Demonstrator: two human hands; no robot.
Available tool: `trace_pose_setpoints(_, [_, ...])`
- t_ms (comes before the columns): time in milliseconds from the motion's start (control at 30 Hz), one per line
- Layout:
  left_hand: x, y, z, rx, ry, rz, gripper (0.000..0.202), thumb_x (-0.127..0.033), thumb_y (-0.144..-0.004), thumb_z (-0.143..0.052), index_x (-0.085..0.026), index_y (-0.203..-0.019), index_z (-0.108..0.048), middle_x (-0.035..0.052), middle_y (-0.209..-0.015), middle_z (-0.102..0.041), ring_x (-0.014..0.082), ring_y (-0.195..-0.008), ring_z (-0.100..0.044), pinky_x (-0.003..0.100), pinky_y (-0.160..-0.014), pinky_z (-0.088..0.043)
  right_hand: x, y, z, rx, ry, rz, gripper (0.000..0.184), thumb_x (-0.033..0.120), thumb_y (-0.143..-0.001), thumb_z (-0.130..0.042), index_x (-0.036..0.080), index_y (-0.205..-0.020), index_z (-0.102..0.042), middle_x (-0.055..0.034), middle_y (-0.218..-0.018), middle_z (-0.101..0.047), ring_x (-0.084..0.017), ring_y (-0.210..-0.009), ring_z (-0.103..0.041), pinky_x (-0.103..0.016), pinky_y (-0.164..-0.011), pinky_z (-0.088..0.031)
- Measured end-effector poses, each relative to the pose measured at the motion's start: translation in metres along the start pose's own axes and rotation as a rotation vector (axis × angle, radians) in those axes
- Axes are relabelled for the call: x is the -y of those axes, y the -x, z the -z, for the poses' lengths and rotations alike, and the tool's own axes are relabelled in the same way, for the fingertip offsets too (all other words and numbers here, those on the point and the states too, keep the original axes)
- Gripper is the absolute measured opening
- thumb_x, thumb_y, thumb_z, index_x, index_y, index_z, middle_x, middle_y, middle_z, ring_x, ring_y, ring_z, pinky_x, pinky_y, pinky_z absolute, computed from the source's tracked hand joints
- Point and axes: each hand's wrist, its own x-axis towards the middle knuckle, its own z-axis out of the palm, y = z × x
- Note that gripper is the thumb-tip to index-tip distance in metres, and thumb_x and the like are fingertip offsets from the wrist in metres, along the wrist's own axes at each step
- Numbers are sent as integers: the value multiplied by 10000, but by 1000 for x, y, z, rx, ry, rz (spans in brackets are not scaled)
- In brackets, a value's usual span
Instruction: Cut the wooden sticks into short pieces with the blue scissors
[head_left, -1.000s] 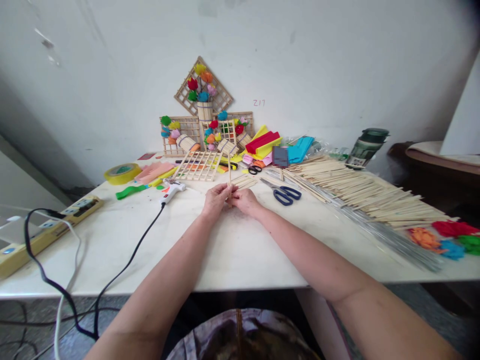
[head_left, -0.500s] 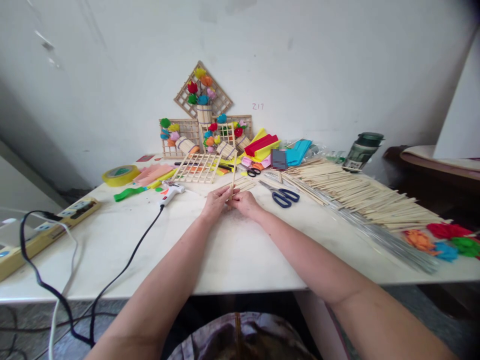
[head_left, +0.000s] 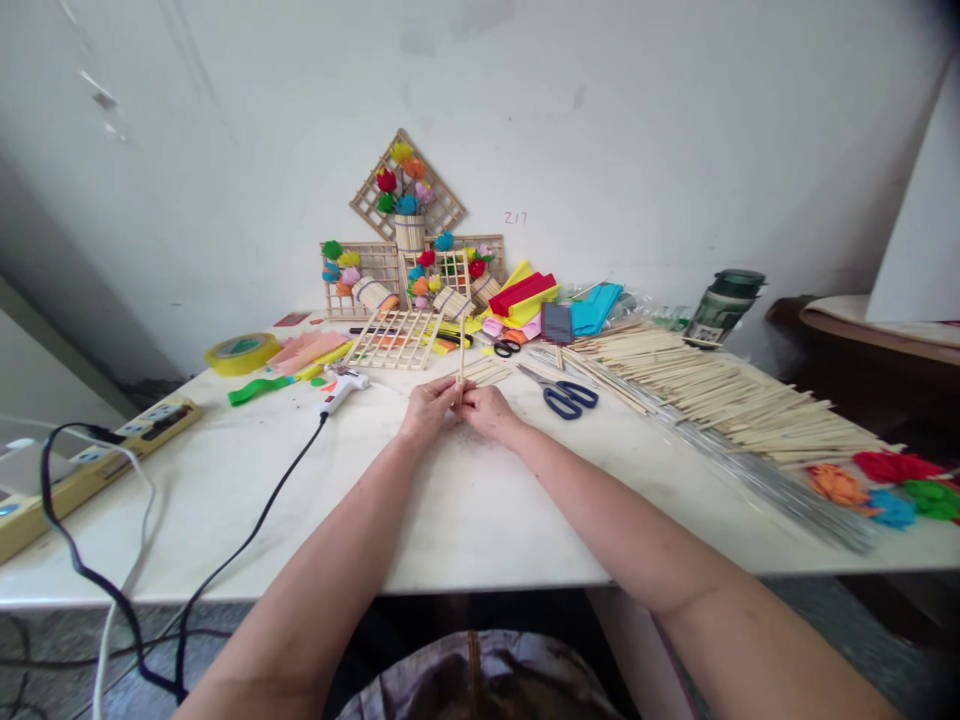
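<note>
At the middle of the table, my left hand point(head_left: 429, 408) and my right hand point(head_left: 486, 410) meet with fingertips nearly together. Both are closed around thin wooden sticks point(head_left: 462, 352), which rise almost upright between them. My fingers hide the lower ends, so I cannot tell how many sticks there are. More loose sticks point(head_left: 489, 371) lie flat just behind my hands. Left of these, a square stick lattice point(head_left: 396, 340) rests on the table. Dark-handled scissors point(head_left: 564, 395) lie to the right of my right hand.
A white glue gun point(head_left: 345, 388) with a black cord lies at left, near yellow tape point(head_left: 241, 352) and a power strip point(head_left: 142, 440). Stick piles point(head_left: 735, 385), silver wires point(head_left: 765, 480) and a dark green bottle point(head_left: 726, 308) occupy the right. Flower decorations point(head_left: 409, 195) stand against the wall.
The held sticks have tipped slightly left and stand straighter, with their tops a little lower. Both hands remain together in nearly the same spot.
</note>
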Motion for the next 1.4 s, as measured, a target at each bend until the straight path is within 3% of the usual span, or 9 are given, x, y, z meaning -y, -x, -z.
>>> trace_pose_setpoints(233, [2, -2, -7, -61, -1, 20, 359, -452, -660, -595, -138, -814, -676, 37, -788, -665, 146, -723, -574, 247, -688, -443, -4, -2, 2, 27, 121, -43, 210, 320, -732, -549, 175, -723, -701, -51, -675, -658, -148, -596, -566, -222, -516, -335])
trace_pose_setpoints(367, [1, -2, -8, -114, 54, 63, 363, -443, -643, -615, -118, -795, -670, 56, -760, -666, 156, -708, -591, 267, -685, -463, 7, -1, 15, 171, 201, -32, 268, 366, -765, -504, 183, -719, -695, -48, -712, -660, -145, -638, -577, -213, -534, -345])
trace_pose_setpoints(433, [-1, -2, -7, -144, 125, 81, 357, -428, -643, -622, -111, -803, -659, 69, -780, -666, 167, -723, -607, 285, -696, -476, 14, -1, 34, 265, 326, -3, 285, 399, -766, -491, 198, -745, -692, -48, -750, -665, -158, -691, -584, -220, -571, -361])
trace_pose_setpoints(500, [-3, -1, -7, -180, 201, 114, 351, -410, -640, -632, -109, -820, -643, 81, -807, -666, 177, -733, -622, 302, -697, -489, 18, -2, 60, 320, 488, -65, 277, 397, -755, -502, 195, -786, -689, -66, -795, -668, -182, -761, -589, -237, -623, -381])
trace_pose_setpoints(633, [-10, -3, -6, -195, 239, 199, 328, -373, -628, -655, -103, -812, -622, 100, -806, -668, 180, -698, -635, 296, -660, -505, 6, 2, 115, 231, 819, -334, 287, 284, -722, -534, 151, -946, -655, -141, -992, -628, -251, -928, -566, -287, -714, -408])
trace_pose_setpoints(733, [-12, -8, -4, -146, 244, 252, 308, -349, -633, -659, -104, -813, -613, 100, -799, -669, 174, -673, -637, 286, -633, -510, -17, 8, 136, 299, 883, -497, 326, 239, -703, -528, 138, -994, -635, -153, -1039, -610, -269, -944, -564, -314, -730, -428])
trace_pose_setpoints(900, [-15, -18, -2, -67, 231, 318, 268, -313, -645, -660, -102, -800, -606, 93, -775, -667, 161, -644, -636, 275, -610, -509, -45, 13, 129, 433, 807, -580, 374, 225, -685, -532, 131, -1039, -609, -153, -1095, -584, -262, -974, -556, -315, -755, -435])
trace_pose_setpoints(1100, [-19, -24, -9, -54, 208, 342, 230, -287, -652, -655, -100, -775, -605, 77, -716, -661, 143, -603, -625, 257, -583, -498, -54, 14, 118, 325, 759, -536, 419, 232, -685, -537, 144, -1094, -571, -156, -1067, -596, -267, -974, -556, -314, -760, -428])
trace_pose_setpoints(1400, [-4, -16, -17, -60, 218, 274, 266, -332, -634, -656, -105, -766, -618, 73, -735, -660, 129, -577, -611, 244, -564, -492, -65, 14, 130, 291, 634, -446, 592, 320, -663, -562, 169, -1230, -480, -122, -1177, -542, -261, -1016, -533, -307, -805, -426])
